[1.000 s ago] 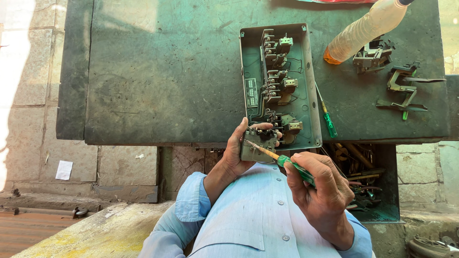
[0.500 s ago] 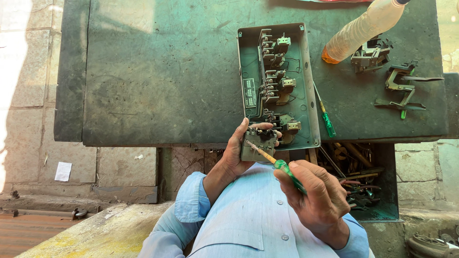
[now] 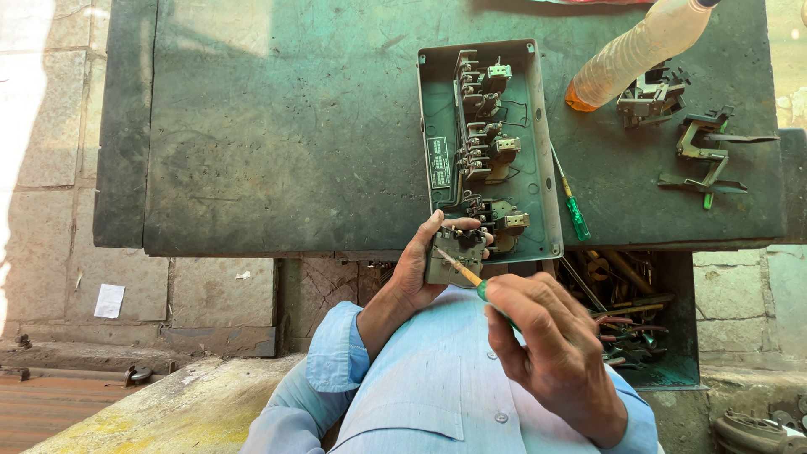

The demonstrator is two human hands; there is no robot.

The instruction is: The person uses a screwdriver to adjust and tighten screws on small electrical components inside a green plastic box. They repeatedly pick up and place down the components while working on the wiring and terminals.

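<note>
The small grey switch block (image 3: pixel 455 256) sits in the left hand (image 3: pixel 420 269), just off the near edge of the worktable (image 3: pixel 286 143) and over the person's lap. The fingers curl over its top and the thumb presses its left side, so the hand is closed firmly around it. The metal tip of a green-handled screwdriver (image 3: pixel 467 276) rests on the block's face, its shaft slanting down and to the right into the right hand (image 3: pixel 551 353). That hand is wrapped tight round the handle (only a short bit of green shows above the knuckles).

Just beyond the held block, touching the left fingertips or nearly so, lies the open green switch box (image 3: pixel 492 151) on the table, with three contact assemblies in a row inside. Right of the box, along its outer wall, lies a second screwdriver (image 3: pixel 572 206) with a green handle. Farther right and away from the hands are a clear plastic bottle (image 3: pixel 639 50) lying on its side, a loose metal contact part (image 3: pixel 649 94) and a bent lever piece (image 3: pixel 710 155). Below the table edge, right of the right hand, an open tray (image 3: pixel 639 311) holds a jumble of tools. Both forearms wear light blue sleeves (image 3: pixel 336 353).
</note>
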